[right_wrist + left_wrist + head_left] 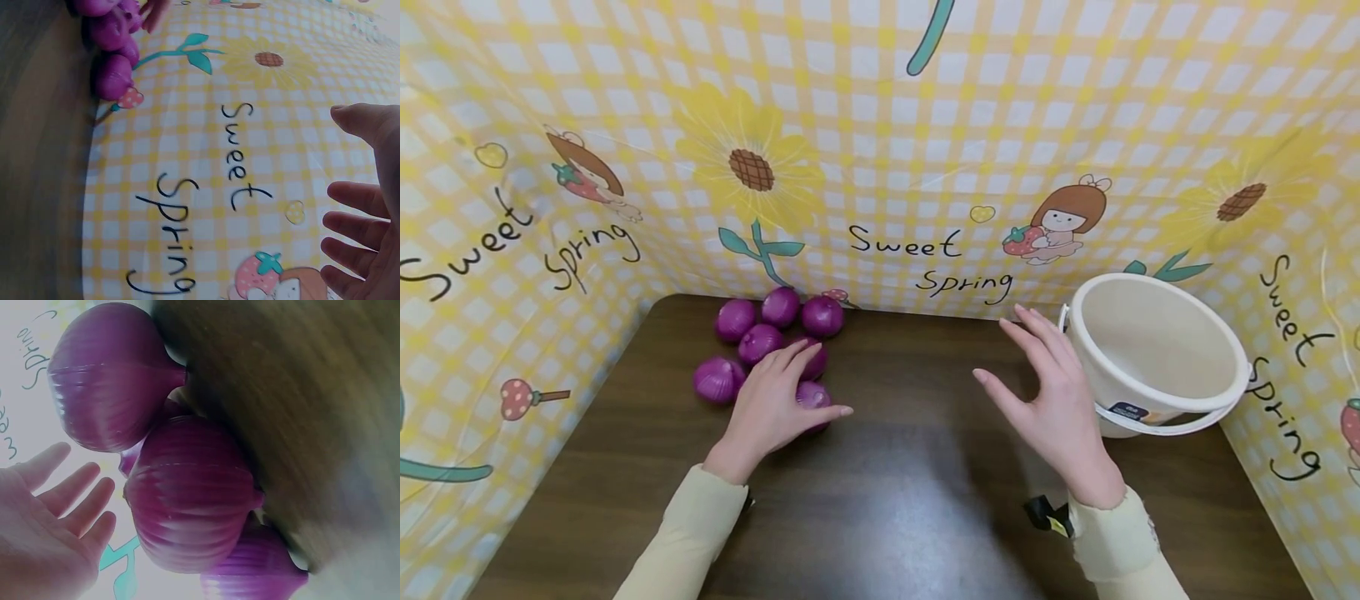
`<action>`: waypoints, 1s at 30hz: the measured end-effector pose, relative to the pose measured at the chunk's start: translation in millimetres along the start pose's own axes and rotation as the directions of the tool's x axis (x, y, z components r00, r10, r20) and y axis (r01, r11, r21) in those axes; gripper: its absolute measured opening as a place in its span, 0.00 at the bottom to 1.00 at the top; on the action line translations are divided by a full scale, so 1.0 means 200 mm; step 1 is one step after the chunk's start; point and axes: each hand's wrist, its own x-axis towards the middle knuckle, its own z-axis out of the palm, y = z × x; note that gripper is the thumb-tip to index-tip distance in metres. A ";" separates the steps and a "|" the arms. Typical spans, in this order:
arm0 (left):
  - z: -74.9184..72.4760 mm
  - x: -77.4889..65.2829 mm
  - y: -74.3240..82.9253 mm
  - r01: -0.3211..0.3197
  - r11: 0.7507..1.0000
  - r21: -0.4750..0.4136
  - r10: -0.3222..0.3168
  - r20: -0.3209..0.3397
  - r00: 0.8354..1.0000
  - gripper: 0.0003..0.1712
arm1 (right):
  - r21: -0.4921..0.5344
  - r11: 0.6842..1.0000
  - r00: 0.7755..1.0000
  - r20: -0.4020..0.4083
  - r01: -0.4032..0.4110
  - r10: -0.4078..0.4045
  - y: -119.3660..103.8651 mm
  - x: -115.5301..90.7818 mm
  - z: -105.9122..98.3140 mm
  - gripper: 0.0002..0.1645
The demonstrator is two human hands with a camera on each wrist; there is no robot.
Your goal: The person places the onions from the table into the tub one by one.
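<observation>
Several purple-red onions (760, 343) are grouped at the back left of a brown wooden table. My left hand (767, 408) hovers over the near right side of the group, fingers spread, with one onion (813, 395) partly hidden beneath it. In the left wrist view its slightly bent fingers show beside a large onion (190, 494), holding nothing. My right hand (1056, 408) is raised above the table, thumb apart from the fingers, and holds nothing. Just right of it stands a white bucket (1157, 333) with its handle lowered toward me.
A yellow checked cloth (895, 150) with flowers and lettering hangs behind the table (880, 467) and along both sides. The bucket stands near the back right corner. A small black object (1047, 515) shows at my right wrist.
</observation>
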 end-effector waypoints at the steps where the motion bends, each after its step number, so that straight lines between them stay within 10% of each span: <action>1: 0.00 0.00 0.00 -0.002 1.000 -0.004 0.002 -0.004 1.000 0.64 | 0.000 1.000 1.000 -0.015 0.003 -0.003 0.00 0.00 -0.01 0.39; 30: -0.02 -0.10 -0.04 0.042 0.993 -0.111 -0.036 0.058 0.998 0.54 | -0.097 0.976 0.937 -0.311 -0.197 0.158 0.27 -0.16 -0.37 0.35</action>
